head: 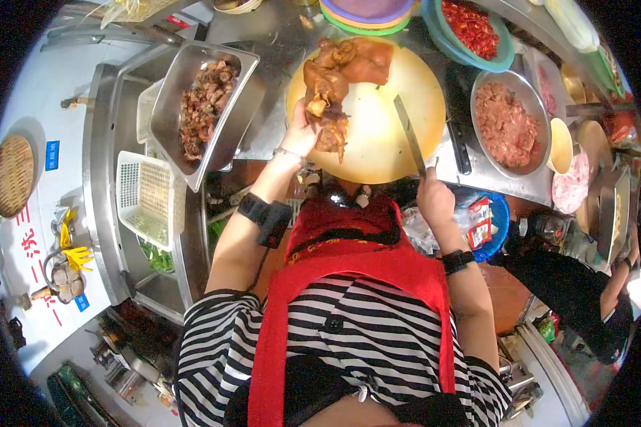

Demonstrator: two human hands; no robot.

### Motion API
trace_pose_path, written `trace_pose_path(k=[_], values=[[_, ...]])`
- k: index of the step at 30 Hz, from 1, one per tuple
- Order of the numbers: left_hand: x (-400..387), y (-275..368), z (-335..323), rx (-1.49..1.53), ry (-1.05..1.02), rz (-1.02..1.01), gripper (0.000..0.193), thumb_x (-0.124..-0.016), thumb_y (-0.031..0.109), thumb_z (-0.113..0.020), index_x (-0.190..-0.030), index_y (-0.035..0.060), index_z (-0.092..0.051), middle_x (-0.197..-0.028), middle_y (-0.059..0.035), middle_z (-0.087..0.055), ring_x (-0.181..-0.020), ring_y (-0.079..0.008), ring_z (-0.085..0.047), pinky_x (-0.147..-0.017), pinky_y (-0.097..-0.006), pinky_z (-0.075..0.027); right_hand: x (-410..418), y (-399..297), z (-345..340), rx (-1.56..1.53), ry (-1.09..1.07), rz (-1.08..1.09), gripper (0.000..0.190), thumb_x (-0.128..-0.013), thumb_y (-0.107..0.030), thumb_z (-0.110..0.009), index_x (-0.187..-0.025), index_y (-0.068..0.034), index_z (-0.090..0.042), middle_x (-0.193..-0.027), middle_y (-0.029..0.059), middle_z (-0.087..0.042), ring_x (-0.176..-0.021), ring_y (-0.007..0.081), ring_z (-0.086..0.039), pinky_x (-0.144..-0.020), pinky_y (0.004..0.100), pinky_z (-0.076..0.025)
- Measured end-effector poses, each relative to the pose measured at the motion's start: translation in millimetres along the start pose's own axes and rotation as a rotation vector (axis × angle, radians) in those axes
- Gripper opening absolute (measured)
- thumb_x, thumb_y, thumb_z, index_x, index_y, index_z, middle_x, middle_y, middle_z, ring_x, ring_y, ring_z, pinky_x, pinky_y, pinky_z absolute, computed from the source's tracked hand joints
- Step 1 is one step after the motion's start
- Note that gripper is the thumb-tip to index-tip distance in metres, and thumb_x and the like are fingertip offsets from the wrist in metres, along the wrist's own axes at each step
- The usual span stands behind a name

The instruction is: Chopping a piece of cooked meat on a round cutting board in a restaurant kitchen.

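A round yellowish cutting board [379, 144] lies before me on the steel counter. Brown cooked meat pieces [326, 80] stretch down its left side, with a flat piece of skin-on meat [371, 61] at the top. My left hand [302, 131] is at the left edge of the board, its fingers against the lower meat pieces; whether it grips one is unclear. My right hand [435, 197] is closed around the handle of a long-bladed knife [408, 133]. The blade points up and left over the board's right part.
A deep steel pan of chopped meat [205, 112] and a white plastic basket [147, 197] are on the left. On the right are a black-handled knife [459, 149], a steel bowl of minced meat [507, 125] and a blue-green basin of red chillies [470, 32]. Another person [571, 299] is at right.
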State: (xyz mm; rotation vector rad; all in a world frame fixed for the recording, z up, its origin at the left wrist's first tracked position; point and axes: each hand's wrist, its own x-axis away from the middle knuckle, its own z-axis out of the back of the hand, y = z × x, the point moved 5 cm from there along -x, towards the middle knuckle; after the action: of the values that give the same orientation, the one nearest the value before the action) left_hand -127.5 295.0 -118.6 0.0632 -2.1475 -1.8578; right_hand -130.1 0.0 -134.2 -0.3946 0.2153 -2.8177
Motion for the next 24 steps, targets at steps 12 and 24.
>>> trace_pose_path(k=[12,24], values=[[29,-7,-61,-1.373,0.025,-0.718,0.055,-0.063,0.027,-0.069,-0.114,0.0181,-0.049,-0.121,-0.0155,-0.041,-0.114,-0.0335,-0.04,-0.096,-0.0493,-0.031,3,5,-5,-0.191,0.122,-0.125,0.025,-0.085,-0.024,-0.046,-0.098,-0.003,-0.041,-0.061,0.0229,-0.058,-0.059,0.0398,-0.059,-0.053,0.0487,-0.048],[7,-31,-33,-1.144,-0.002,-0.467,0.068,-0.067,0.04,-0.068,-0.122,0.0116,-0.041,-0.125,-0.0163,-0.039,-0.118,-0.0331,-0.036,-0.097,-0.0433,-0.031,1,8,-1,-0.125,0.052,-0.12,0.025,-0.085,-0.027,-0.047,-0.096,-0.005,-0.044,-0.066,0.0219,-0.06,-0.062,0.0394,-0.06,-0.056,0.0495,-0.048]])
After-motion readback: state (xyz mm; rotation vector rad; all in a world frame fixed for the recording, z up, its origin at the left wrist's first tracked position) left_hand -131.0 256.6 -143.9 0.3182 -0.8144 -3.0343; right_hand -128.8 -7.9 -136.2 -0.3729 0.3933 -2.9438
